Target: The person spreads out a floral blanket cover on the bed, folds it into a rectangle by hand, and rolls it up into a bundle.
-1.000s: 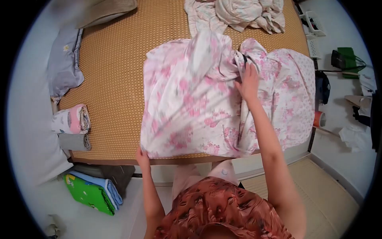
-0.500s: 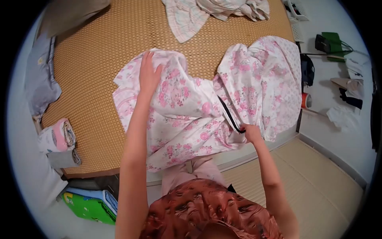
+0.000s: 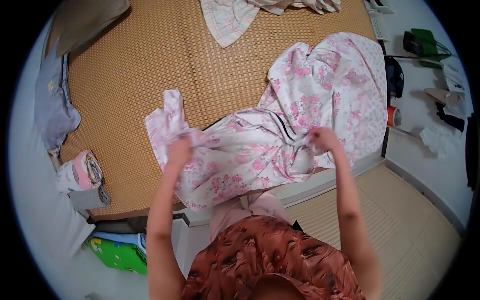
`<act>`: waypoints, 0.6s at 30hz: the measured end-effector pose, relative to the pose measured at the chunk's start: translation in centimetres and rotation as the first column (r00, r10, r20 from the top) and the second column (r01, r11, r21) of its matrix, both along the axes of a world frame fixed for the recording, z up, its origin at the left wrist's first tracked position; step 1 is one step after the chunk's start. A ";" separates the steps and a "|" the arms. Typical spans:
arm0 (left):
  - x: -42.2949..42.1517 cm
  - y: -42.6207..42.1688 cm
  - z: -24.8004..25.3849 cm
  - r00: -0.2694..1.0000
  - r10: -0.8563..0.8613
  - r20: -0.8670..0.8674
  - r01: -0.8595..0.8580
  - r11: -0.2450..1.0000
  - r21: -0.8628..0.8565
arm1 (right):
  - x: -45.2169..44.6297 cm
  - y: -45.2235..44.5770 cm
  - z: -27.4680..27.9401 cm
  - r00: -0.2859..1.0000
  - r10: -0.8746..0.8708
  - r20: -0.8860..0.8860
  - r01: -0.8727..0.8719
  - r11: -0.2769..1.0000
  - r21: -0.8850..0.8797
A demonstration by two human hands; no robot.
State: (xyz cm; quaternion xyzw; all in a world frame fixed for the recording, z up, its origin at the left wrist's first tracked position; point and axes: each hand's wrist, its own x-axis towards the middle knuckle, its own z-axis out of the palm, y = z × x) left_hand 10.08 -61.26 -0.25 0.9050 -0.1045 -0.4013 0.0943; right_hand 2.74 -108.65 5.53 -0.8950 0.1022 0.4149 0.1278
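A pink-flowered white cloth [image 3: 240, 167] lies bunched along the near edge of the woven mat, its right part spread in a wide rounded heap. A dark strip runs along an edge near its middle. My left hand [image 3: 180, 151], blurred, is closed on the gathered left part of the cloth, with a corner sticking out beyond it. Closed on the cloth beside the end of the dark strip is my right hand [image 3: 322, 140]. The fingertips of both hands are partly hidden in folds.
The woven mat [image 3: 130, 85] covers the bed. A plaid cloth [image 3: 230, 20] lies at the far side. Pillows [image 3: 55, 100] and rolled cloths [image 3: 82, 172] line the left. Below left is a green folded item [image 3: 117, 255]. Bags [image 3: 425, 45] hang at the right.
My left hand has come down from the cloth's far left edge, gathering the fabric toward me. My right hand has moved slightly up. The left part of the cloth is now narrower and more crumpled.
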 end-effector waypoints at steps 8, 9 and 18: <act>-8.8 10.6 -1.6 0.764 0.443 0.468 -0.496 0.868 -0.013 | -2.4 -1.1 -2.6 0.860 -0.235 0.453 0.187 0.971 0.150; -8.0 9.3 0.2 0.727 0.472 0.498 -0.485 0.867 -0.114 | -1.5 1.3 -1.3 0.892 -0.236 0.385 0.229 0.971 0.063; -1.6 7.7 -2.1 0.970 0.226 0.093 -0.220 0.973 -0.065 | 3.6 6.8 -6.6 0.980 0.076 0.185 -0.072 0.997 -0.029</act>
